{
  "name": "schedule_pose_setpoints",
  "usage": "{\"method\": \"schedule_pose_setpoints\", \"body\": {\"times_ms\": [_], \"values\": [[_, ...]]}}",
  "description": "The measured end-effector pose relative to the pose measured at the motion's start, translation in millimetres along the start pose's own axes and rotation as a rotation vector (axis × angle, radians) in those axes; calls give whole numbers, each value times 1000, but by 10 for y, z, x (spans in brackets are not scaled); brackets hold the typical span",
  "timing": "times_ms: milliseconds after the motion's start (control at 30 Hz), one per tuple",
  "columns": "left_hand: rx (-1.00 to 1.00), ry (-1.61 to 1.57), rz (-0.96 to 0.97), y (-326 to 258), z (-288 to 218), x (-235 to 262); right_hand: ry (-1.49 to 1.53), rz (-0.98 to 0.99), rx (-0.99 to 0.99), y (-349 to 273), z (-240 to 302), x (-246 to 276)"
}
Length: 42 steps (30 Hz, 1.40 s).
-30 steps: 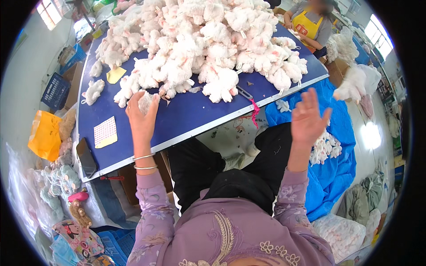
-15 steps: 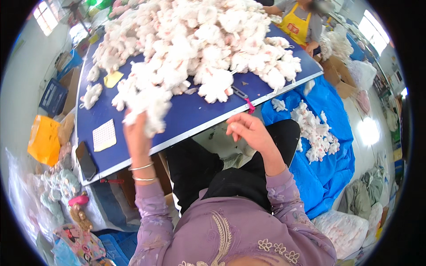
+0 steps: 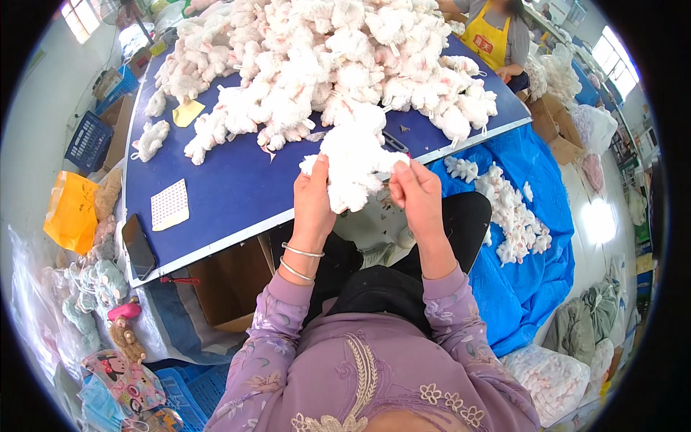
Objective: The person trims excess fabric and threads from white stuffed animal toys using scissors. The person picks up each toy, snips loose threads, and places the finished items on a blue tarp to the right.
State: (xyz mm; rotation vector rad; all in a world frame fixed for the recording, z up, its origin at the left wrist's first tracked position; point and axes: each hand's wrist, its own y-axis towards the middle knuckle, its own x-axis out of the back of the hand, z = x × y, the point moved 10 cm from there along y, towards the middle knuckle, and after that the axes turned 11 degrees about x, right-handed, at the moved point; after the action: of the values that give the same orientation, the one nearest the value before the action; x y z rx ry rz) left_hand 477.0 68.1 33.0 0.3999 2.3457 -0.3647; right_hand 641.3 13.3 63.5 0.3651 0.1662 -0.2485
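In the head view I see the person's left hand point(image 3: 313, 200) closed around the left side of a fluffy white toy point(image 3: 354, 162), while the right hand point(image 3: 421, 196) pinches a bit sticking out on its right, thumb and fingers together. The toy is up at the near edge of the blue table point(image 3: 237, 191), just in front of a big heap of white toys point(image 3: 288, 68). More small toys point(image 3: 507, 216) lie on a blue sheet point(image 3: 522, 302) to the right, and a phone point(image 3: 139, 247) rests at the table's left corner.

One head-worn fisheye looks down over the blue table point(image 3: 234, 189).
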Motion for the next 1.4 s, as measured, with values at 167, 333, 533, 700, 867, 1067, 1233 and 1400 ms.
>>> {"method": "schedule_pose_setpoints", "body": {"times_ms": [167, 333, 533, 700, 867, 1067, 1233, 1400], "values": [[-112, -22, -153, 12, -124, 130, 42, -4, -46, 69, -57, 155], [-113, 118, -211, 3, 45, 25, 3, 228, -216, -152, -280, -314], [43, 258, -97, 101, 219, -32, 134, -114, -93, -80, -264, -49], [122, 417, 37, -60, 316, -158, -359, -102, 142, -64, 245, 9], [147, 186, 174, -155, 454, -240, -367, 276, 179, -218, 320, -442], [-6, -8, 35, -277, 121, -300, -190, -43, 144, -149, 235, 57], [-26, 194, 119, -360, 197, -551, -191, 66, 75, -247, 163, -7], [71, 217, 50, -288, 413, -474, 23, 26, 85, -266, 186, 97]]}}
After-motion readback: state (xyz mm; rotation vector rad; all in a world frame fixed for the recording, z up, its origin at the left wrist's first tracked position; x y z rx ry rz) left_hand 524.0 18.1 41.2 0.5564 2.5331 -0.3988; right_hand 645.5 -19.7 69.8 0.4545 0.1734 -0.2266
